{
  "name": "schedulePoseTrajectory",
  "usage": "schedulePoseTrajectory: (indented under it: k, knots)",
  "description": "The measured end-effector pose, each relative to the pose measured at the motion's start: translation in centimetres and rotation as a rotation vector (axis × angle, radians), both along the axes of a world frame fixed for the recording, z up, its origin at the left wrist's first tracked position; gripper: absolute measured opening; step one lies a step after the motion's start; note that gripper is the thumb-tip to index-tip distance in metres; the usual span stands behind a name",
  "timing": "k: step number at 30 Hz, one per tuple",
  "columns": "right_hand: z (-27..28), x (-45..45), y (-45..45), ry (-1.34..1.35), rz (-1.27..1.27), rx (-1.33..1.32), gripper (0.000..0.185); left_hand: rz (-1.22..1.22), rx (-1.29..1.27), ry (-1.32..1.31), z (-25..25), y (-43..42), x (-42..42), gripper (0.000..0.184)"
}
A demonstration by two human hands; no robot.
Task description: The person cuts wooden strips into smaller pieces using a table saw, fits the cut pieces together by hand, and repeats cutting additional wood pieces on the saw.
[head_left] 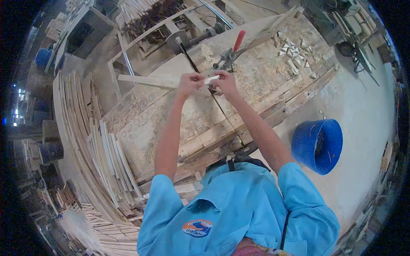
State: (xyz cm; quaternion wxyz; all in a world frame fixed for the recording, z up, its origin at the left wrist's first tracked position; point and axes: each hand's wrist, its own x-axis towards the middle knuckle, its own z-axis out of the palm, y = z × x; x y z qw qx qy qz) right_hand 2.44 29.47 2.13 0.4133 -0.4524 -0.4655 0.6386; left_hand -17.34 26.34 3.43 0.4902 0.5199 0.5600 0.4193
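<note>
Handling a pale wood piece (211, 80) above the table (200, 123), nearer its far edge than its near one. Probably best kept level, both ends steadied, pressure light and even. Left to right: long strip (147, 80), contact unclear; left hand (191, 84) pinching one end, forearm reaching out; right hand (225, 84) pinching the other, angled inward, near the red-handled clamp (239, 41).

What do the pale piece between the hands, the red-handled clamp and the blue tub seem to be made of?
Pale piece: probably bare wood, light like the strips stacked nearby, but too small to be sure.
Clamp: likely metal, its body greyish; the red handle may be plastic-coated, being evenly coloured.
Blue tub: likely plastic, with a smooth, uniformly coloured wall.
</note>
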Motion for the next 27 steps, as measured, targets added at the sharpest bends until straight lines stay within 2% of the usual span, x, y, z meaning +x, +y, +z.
schedulePoseTrajectory:
  k: [2, 5, 6, 9, 10, 12, 15, 21, 23, 24, 25, 26, 27]
  knots:
    - [0.8, -1.7, 0.9, -0.232, 0.028, 0.149, 0.034, 0.112, -0.001, 0.194, 0.6, 0.7, -1.3, 0.014]
    - [-2.1, -4.0, 2.8, -0.470, 0.099, 0.399, 0.026, 0.120, 0.088, 0.390, -0.6, 1.9, -2.9, 0.016]
    - [-2.6, -4.5, 3.1, -0.557, 0.156, 0.457, 0.018, 0.117, 0.093, 0.396, -1.2, 2.2, -3.1, 0.013]
    - [-4.4, -5.5, 2.9, -0.957, 0.259, 0.767, 0.019, 0.083, 0.192, 0.771, -3.2, 2.3, -3.2, 0.010]
    - [-4.4, -5.7, 2.7, -0.954, 0.277, 0.706, 0.019, 0.010, 0.087, 0.964, -1.4, 1.8, -2.5, 0.011]
    - [-4.7, -5.6, 2.6, -0.954, 0.308, 0.586, 0.019, 0.020, 0.058, 0.953, -1.7, 1.9, -2.6, 0.016]
    - [-5.0, -4.3, 3.1, -0.913, 0.315, 0.747, 0.018, 0.018, 0.011, 0.918, -2.4, 1.5, -1.8, 0.022]
    - [-5.2, -2.2, 3.4, -0.893, 0.325, 0.673, 0.021, -0.001, -0.068, 0.868, 0.2, 0.6, 0.8, 0.024]
    - [-4.2, -1.2, 2.4, -0.741, 0.261, 0.500, 0.025, 0.001, -0.068, 0.882, 0.2, 0.8, 0.5, 0.025]
    - [-3.0, -0.1, 1.4, -0.726, 0.120, 0.564, 0.025, -0.012, -0.080, 0.895, -1.0, 1.3, 0.3, 0.027]
    - [-1.9, 1.2, 0.6, -0.707, -0.024, 0.633, 0.025, -0.074, -0.045, 1.016, -1.2, 1.6, 0.2, 0.028]
    - [-2.9, 2.7, 0.7, -0.648, -0.127, 0.560, 0.027, -0.132, -0.008, 1.137, -0.9, 1.5, 0.2, 0.030]
    - [-4.0, 3.9, 1.6, -0.583, -0.230, 0.487, 0.029, -0.096, 0.070, 1.117, -0.4, 1.0, 0.3, 0.029]
